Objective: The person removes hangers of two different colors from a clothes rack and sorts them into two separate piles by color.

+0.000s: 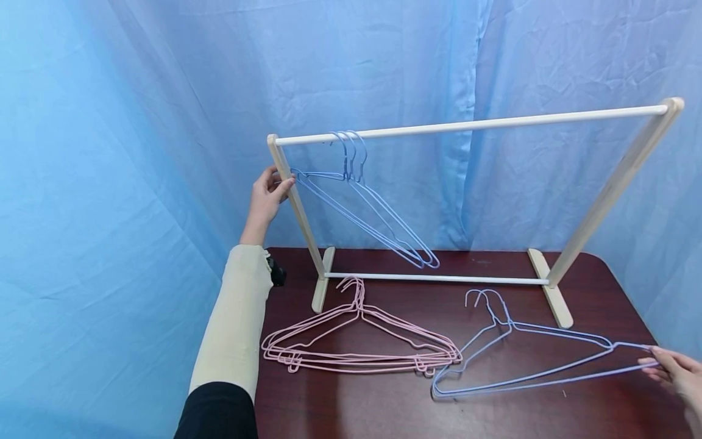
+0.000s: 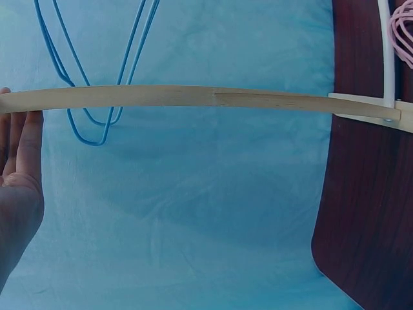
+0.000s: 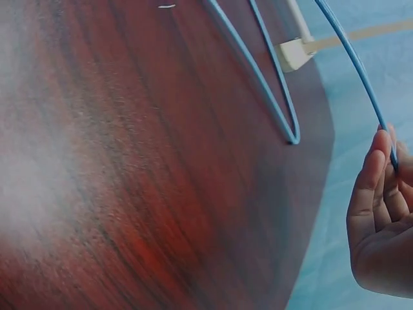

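Observation:
My left hand (image 1: 269, 195) grips the left wooden post (image 1: 301, 213) of a clothes rack, thumb in front; in the left wrist view the fingers (image 2: 29, 145) pass behind that post. Near them, several blue wire hangers (image 1: 364, 160) hang from the top rail by their hooks, their shoulders close to the post. At the right, my right hand (image 1: 677, 372) pinches one end of a blue wire hanger (image 3: 358, 68) between thumb and fingers. Another blue hanger (image 3: 293, 132) lies on the table under it, and the two overlap in the head view.
A pile of pink wire hangers (image 1: 362, 355) lies at the table's front left, its right end meeting the blue ones. The rack's white top rail (image 1: 466, 126), right post (image 1: 614, 189) and feet (image 1: 553, 292) stand on the dark red table (image 1: 384, 408). Blue curtains (image 1: 428, 61) surround it.

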`<state>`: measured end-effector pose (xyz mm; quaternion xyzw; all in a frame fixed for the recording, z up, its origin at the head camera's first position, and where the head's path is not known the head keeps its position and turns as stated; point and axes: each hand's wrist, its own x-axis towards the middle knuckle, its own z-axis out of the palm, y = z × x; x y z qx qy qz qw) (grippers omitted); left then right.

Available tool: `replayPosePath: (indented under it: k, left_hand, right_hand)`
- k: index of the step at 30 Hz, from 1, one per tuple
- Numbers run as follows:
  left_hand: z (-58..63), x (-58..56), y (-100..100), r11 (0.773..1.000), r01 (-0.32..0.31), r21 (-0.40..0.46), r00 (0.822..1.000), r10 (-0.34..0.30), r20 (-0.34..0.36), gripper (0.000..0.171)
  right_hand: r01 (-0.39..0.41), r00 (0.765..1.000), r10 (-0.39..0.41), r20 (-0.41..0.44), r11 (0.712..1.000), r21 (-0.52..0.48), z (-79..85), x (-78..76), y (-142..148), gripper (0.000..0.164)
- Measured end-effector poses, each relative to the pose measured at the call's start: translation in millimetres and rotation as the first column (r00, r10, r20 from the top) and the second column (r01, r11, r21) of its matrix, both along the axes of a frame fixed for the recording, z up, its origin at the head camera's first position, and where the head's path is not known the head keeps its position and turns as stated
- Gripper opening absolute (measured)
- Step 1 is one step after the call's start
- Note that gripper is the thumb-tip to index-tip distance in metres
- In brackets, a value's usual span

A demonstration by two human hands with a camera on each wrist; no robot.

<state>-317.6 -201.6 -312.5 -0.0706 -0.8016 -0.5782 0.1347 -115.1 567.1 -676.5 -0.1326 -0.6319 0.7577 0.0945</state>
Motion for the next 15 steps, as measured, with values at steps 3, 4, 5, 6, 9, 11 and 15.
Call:
replayPosePath:
  k: [3,4,5,6,9,11,15]
  left_hand:
    - [0.0,-0.3,0,1.000,-0.002,-0.001,1.000,0.002,-0.001,0.045]
    - [0.0,-0.4,0,1.000,-0.002,0.000,1.000,0.002,0.000,0.045]
    - [0.0,-0.4,0,1.000,-0.002,-0.001,1.000,0.002,0.001,0.045]
    - [0.0,-0.4,0,1.000,-0.002,0.000,1.000,0.002,0.001,0.044]
    - [-0.2,-0.5,0,1.000,0.002,0.000,1.000,-0.002,0.001,0.044]
    - [-0.4,-0.7,1,1.000,0.004,0.001,1.000,-0.004,-0.001,0.044]
    - [-0.9,-1.2,1,1.000,0.006,0.007,1.000,-0.006,0.000,0.045]
  right_hand:
    - [0.040,0.997,-0.042,0.061,0.999,0.024,16.7,1.5,-20,0.022]
    - [0.049,0.995,-0.051,0.087,0.998,0.027,23.9,2.5,-28,0.025]
    - [0.061,0.991,-0.064,0.115,0.998,0.028,31.3,3.4,-36,0.027]
    - [0.072,0.987,-0.075,0.140,0.997,0.028,39.2,4.3,-44,0.030]
    - [0.111,0.965,-0.118,0.235,0.993,0.040,60.1,5.3,-66,0.036]
    - [0.140,0.957,-0.142,0.252,0.990,0.027,67.5,4.4,-74,0.036]
    - [0.171,0.952,-0.167,0.258,0.985,0.007,71.2,1.4,-82,0.038]
